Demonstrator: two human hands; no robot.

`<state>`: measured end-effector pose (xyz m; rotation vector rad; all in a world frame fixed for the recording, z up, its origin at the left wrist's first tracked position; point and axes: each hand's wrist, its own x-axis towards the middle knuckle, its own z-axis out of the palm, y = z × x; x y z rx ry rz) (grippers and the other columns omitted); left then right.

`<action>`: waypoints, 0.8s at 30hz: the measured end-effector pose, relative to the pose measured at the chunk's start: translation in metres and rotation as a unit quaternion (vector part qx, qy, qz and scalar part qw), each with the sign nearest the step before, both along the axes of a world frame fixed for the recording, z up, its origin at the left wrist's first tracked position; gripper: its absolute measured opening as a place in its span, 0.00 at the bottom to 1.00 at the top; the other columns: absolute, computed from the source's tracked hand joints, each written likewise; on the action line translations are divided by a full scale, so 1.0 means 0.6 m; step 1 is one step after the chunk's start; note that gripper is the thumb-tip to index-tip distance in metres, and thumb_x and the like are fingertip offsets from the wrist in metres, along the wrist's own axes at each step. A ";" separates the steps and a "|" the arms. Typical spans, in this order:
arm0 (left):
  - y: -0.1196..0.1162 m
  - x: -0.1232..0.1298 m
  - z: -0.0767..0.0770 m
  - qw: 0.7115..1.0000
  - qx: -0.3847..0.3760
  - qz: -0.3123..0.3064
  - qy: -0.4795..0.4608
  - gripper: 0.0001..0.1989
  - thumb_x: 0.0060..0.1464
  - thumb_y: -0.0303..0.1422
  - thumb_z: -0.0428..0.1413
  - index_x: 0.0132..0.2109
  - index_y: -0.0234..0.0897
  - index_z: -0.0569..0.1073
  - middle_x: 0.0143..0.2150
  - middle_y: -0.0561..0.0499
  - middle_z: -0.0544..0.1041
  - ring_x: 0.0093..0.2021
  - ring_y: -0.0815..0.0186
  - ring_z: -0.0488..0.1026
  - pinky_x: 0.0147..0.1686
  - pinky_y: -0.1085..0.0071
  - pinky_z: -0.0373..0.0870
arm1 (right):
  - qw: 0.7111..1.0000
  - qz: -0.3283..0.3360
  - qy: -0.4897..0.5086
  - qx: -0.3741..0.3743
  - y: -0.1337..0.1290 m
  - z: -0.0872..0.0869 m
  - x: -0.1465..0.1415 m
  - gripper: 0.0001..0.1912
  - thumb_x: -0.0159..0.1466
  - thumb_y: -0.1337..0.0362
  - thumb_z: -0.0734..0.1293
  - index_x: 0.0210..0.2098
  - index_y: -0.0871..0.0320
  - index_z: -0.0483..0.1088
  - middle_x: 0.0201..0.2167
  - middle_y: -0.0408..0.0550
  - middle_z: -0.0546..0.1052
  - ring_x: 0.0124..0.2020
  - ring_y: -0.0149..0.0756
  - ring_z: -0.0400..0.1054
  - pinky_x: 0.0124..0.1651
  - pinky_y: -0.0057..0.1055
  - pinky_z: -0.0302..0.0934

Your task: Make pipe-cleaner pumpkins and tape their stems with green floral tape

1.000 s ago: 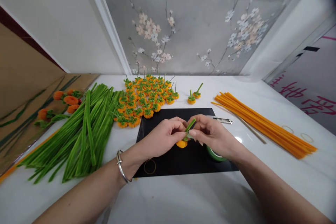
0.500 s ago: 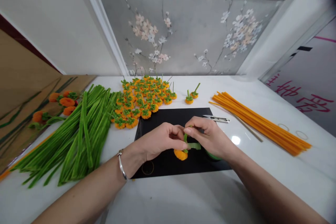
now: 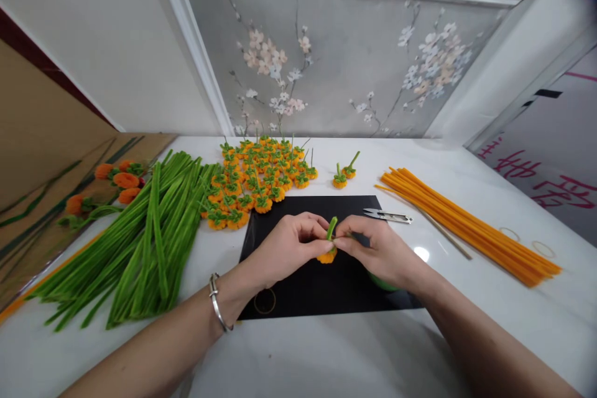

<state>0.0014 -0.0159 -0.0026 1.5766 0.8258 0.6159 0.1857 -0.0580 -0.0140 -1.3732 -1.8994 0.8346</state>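
Grey wall panel (image 3: 336,50) with painted blossom rises behind a white table (image 3: 298,360), which fills most of what lies below. On it a black mat (image 3: 298,298) sits directly under the hands, with a heap of green fuzzy stems (image 3: 140,242) to the left and a slanting bundle of orange fuzzy stems (image 3: 471,224) to the right. Finished-looking flower heads (image 3: 261,177) crowd together beyond the mat's far left corner. Over the mat the left hand (image 3: 291,245) and right hand (image 3: 380,249) face each other. Snips (image 3: 388,216) lie just beyond the right hand, and a green round thing (image 3: 383,283) is mostly hidden beneath it. Smallest is the orange flower (image 3: 326,257), between the two sets of fingertips, head down, its green stalk (image 3: 332,227) pointing up and leaning slightly right and away. The left hand is nearer, thumb and fingers pinching its base; the right fingertips meet close against the stalk's right side, but I cannot tell whether they grip anything.
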 end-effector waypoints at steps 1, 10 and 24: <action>0.000 -0.001 0.003 1.000 -0.007 -0.013 0.007 0.06 0.48 0.29 0.59 0.25 0.32 0.76 0.38 0.50 0.70 0.35 0.69 0.70 0.38 0.71 0.66 | 1.000 0.000 -0.003 0.007 0.000 0.000 0.000 0.06 0.63 0.66 0.62 0.30 0.56 0.67 0.29 0.41 0.73 0.31 0.31 0.65 0.35 0.27 0.57; 0.013 -0.006 0.012 0.997 0.022 -0.056 0.050 0.07 0.49 0.28 0.57 0.24 0.32 0.74 0.39 0.49 0.72 0.35 0.68 0.69 0.37 0.70 0.65 | 0.996 0.018 0.055 -0.067 -0.005 0.007 -0.007 0.08 0.64 0.64 0.61 0.29 0.57 0.65 0.26 0.40 0.68 0.28 0.30 0.61 0.32 0.27 0.55; 0.000 0.001 0.000 0.977 0.184 -0.027 0.103 0.11 0.56 0.30 0.51 0.26 0.34 0.68 0.37 0.51 0.69 0.32 0.70 0.65 0.30 0.74 0.62 | 0.995 -0.008 0.065 -0.074 0.000 0.004 -0.012 0.16 0.63 0.53 0.62 0.26 0.58 0.64 0.19 0.36 0.58 0.22 0.26 0.51 0.23 0.25 0.47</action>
